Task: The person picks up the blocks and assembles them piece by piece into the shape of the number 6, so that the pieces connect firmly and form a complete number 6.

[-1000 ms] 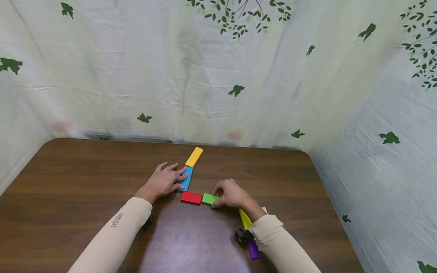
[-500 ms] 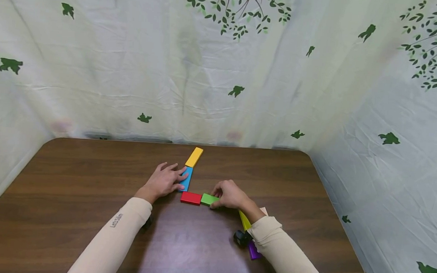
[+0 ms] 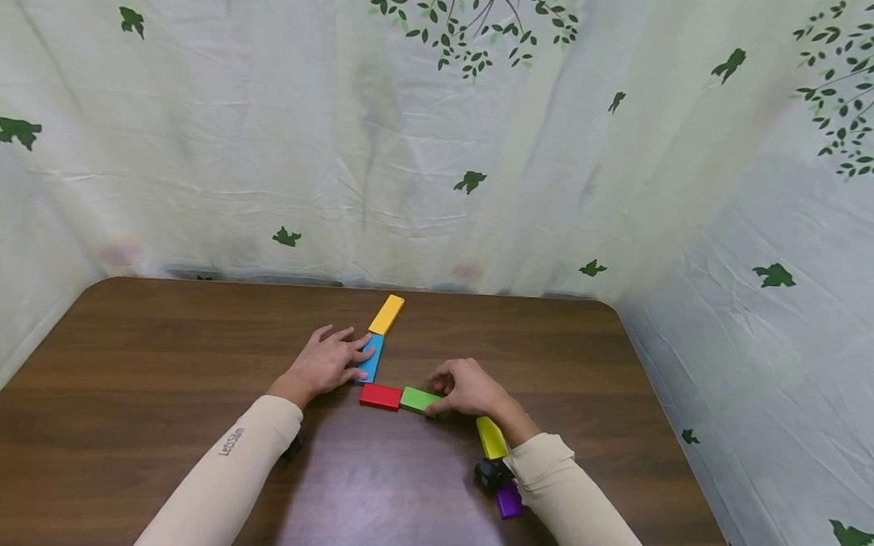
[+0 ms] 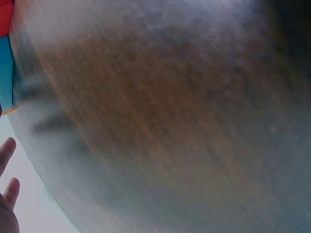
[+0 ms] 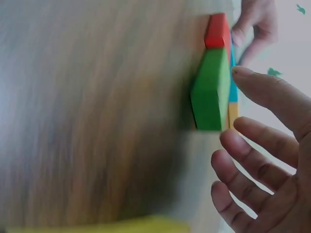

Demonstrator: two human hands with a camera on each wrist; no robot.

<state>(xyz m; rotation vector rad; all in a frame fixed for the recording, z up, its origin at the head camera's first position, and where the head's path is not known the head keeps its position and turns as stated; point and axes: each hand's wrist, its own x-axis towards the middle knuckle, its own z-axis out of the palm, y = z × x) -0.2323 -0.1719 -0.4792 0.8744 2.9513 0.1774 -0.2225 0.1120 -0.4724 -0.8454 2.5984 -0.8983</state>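
Two bare hands and a run of coloured blocks on a brown wood-grain table. The left hand, entering from the near left, lies with its fingers spread apart, some of them over the blue block. The right hand, entering from the near right, is at the right part of the green block; the right-wrist view shows its thumb and fingers apart, none clamped on the block, though whether the thumb touches it cannot be told. The green block lies flat, its left end against the red block. The red block's left end adjoins the near end of the blue block, beyond which the orange-yellow block extends toward the far edge, slanting right. Nearer and to the right lie the yellow block, beside the right wrist, and the purple block, partly hidden by the right sleeve and a black device. Pale cloth with green leaf prints hangs beyond the far edge.
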